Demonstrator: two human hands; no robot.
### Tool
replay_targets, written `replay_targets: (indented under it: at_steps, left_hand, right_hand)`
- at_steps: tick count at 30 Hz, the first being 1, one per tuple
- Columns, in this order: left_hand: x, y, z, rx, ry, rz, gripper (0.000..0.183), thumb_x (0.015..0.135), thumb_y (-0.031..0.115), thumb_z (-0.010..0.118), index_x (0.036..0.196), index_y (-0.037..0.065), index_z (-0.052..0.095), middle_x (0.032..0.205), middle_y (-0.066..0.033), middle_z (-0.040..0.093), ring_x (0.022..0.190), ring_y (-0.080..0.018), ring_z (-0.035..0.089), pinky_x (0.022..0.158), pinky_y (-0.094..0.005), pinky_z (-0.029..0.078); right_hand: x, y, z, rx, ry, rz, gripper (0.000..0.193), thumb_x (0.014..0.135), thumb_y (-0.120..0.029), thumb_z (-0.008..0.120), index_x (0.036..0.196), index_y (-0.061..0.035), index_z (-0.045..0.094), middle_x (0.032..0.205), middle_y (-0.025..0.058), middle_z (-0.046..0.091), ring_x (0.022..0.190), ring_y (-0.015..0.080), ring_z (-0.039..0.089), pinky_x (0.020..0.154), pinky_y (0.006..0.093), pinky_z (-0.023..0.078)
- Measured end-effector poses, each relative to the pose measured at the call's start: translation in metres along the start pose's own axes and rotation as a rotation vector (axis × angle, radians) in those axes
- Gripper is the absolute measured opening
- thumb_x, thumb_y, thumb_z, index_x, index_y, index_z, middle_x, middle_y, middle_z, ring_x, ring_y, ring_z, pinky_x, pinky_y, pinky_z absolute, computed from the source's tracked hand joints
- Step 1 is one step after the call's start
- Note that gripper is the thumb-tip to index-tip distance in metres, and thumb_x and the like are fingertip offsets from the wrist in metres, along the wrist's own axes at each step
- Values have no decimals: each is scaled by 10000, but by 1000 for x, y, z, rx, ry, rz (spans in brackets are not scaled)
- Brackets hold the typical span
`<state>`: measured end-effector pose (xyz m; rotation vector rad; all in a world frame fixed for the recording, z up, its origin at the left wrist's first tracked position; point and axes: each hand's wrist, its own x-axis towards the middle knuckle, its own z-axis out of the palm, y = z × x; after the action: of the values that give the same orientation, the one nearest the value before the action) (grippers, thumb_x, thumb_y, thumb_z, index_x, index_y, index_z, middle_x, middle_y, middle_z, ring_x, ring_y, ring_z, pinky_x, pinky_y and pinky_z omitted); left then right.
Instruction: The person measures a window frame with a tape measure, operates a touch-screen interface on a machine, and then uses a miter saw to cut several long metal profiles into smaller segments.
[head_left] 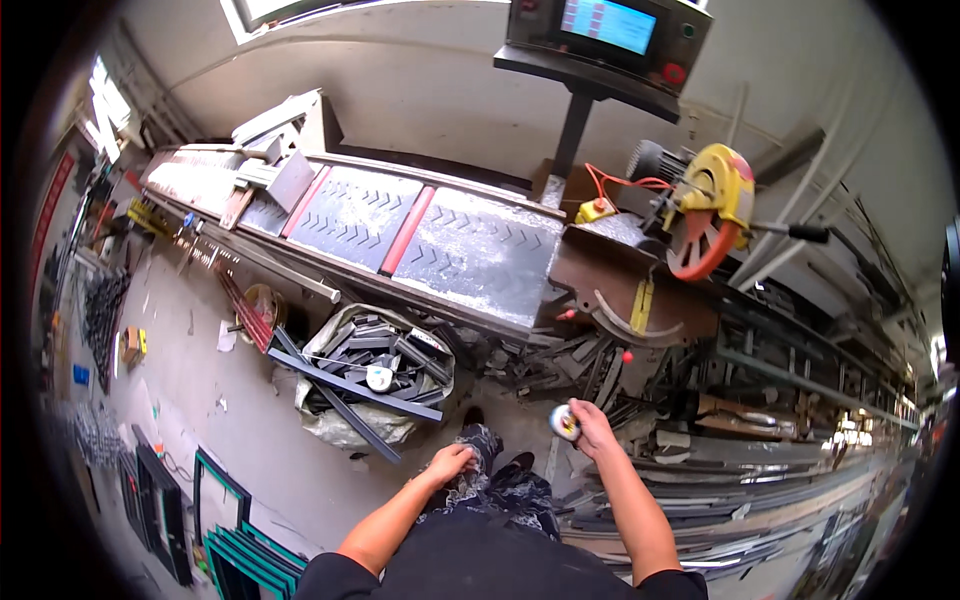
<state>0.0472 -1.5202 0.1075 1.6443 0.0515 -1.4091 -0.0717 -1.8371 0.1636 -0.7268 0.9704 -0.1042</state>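
At lower left, stacked rectangular frames [250, 555], black with green edges, cut off by the curved dark rim. Beyond, a long flat machine bed [350, 215] of scuffed grey plates with dark chevron marks and red cross strips. Below the bed, a crumpled pale woven sack [320, 425] full of dark, angular offcuts [410, 355]; straight grey profiles [405, 405] and a white, rounded item [379, 378] on top, fine detail unclear. Next, left hand [452, 463] low before the body, fingers loosely curled, at the patterned trousers [510, 490]; palm hidden, contents and contact impossible to tell. To the right, a round, white-rimmed object [563, 422] with yellow and dark markings, gripped in the right hand [594, 430], above the floor; far side covered by fingers. Right forearm extended forward, hands well apart. Farther right, a saw [715, 205] with curved yellow guard and orange-red round cover, then long, thin, stacked metal stock [750, 490], individual pieces hard to separate toward the rim.
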Motion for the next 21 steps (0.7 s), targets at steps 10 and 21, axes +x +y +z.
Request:
replay_targets:
  at_steps: [10,21]
  left_hand:
    - [105,32,-68,-257,197,-85,248,960,259,525,979,41,642,832,-68,673,701,-161,642,604,-288,520]
    - [156,110,-151,-373,384,-141,185,898,182,520,936,23,605,818,-129,681,665,-226,680,508,-298,534]
  right_hand:
    - [168,-72,160,-1307,287,-1065,337,695,-85,687,1020,-35,615,982,163,621,955,372,577,824,457,483]
    - [196,-138,192,-1580,9,-989,223,788,-195,702,957,-62,643,937,131,627,910,326,611,783,422,519]
